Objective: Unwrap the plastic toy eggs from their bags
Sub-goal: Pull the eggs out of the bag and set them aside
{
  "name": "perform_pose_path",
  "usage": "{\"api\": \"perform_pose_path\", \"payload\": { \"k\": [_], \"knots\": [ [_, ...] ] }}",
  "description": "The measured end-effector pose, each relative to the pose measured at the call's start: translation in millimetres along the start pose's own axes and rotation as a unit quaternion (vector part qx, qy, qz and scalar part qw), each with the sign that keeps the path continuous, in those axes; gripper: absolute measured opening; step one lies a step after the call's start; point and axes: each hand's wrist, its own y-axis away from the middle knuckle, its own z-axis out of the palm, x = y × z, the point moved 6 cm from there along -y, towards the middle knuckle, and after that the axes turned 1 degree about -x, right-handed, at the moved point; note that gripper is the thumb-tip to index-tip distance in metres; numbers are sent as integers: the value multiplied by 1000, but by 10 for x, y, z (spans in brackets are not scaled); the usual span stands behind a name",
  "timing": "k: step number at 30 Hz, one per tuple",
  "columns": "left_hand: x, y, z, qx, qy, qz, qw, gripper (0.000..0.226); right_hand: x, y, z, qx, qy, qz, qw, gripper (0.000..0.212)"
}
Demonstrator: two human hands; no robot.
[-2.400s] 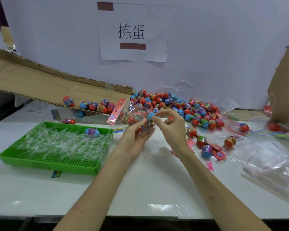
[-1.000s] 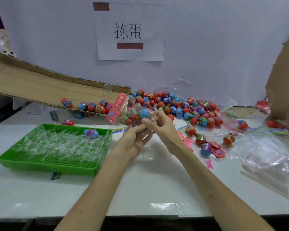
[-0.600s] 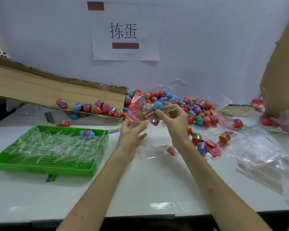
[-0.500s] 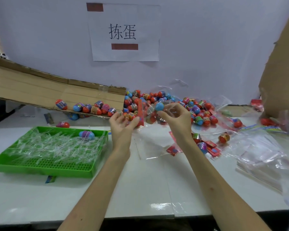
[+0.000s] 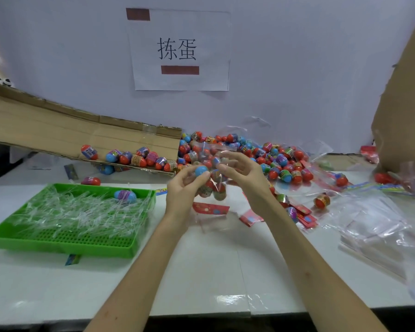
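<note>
White table [image 5: 201,271] against a pale wall, paper sign [image 5: 180,77] taped high beyond the hands, and both hands are up off the surface, close together. Now the left hand [image 5: 181,190] has its fingertips curled round a blue egg [image 5: 201,170], pinching it right at the edge of a clear bag [image 5: 217,188]; whether that egg is fully out of the plastic, I cannot tell. Just beside it, the right hand [image 5: 244,178] grips the upper part of the bag, fingers bent over the crinkled film. The bag hangs between the two hands, with more red and blue eggs showing through it below the left fingertips. Under the hands, a red card [image 5: 211,209] lies flat on the table. Beyond the right hand sits the pile of eggs [image 5: 280,161], up against the wall. Out to the left of the left hand is a green tray [image 5: 58,245] heaped with clear plastic strips, and a lone egg [image 5: 125,196] lies on top near its far edge. Beyond the tray, a cardboard flap [image 5: 58,130] slopes down with a row of eggs along its lower lip. Well out past the right hand lie empty bags [image 5: 374,224].
</note>
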Motion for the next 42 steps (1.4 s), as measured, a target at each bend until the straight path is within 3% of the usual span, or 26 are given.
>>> {"api": "perform_pose_path", "payload": {
  "k": [4,15,16,19,21,24,27,30,35,37,42],
  "knots": [
    [-58,-8,4,-20,31,-68,997,17,74,2,48,-15,3,38,999,12],
    [-70,3,35,-41,-5,-67,997,4,18,12,-21,15,12,39,999,19],
    [-67,15,56,-54,-5,-70,996,8,3,18,-32,26,2,32,999,21],
    [-119,61,162,-97,-14,-123,988,53,-25,42,-84,82,-35,12,996,25],
    [-147,90,193,-104,-44,-144,983,63,-33,45,-99,93,-55,24,994,25],
    [-118,47,144,-87,-45,-115,989,48,-33,18,-35,11,-105,49,993,33],
    [-129,15,66,-60,-12,-116,991,51,-22,23,55,-70,-124,42,989,31],
    [-142,14,74,-77,16,-122,989,40,15,23,63,-54,-116,41,991,23],
    [-189,50,124,-87,-5,-156,984,54,24,41,127,-71,-120,37,990,17],
    [-179,49,138,-85,-13,-141,986,55,18,44,142,-72,-120,37,989,17],
    [-64,30,117,-83,-20,-70,994,35,45,30,67,-27,-108,60,992,17]
  ]
}}
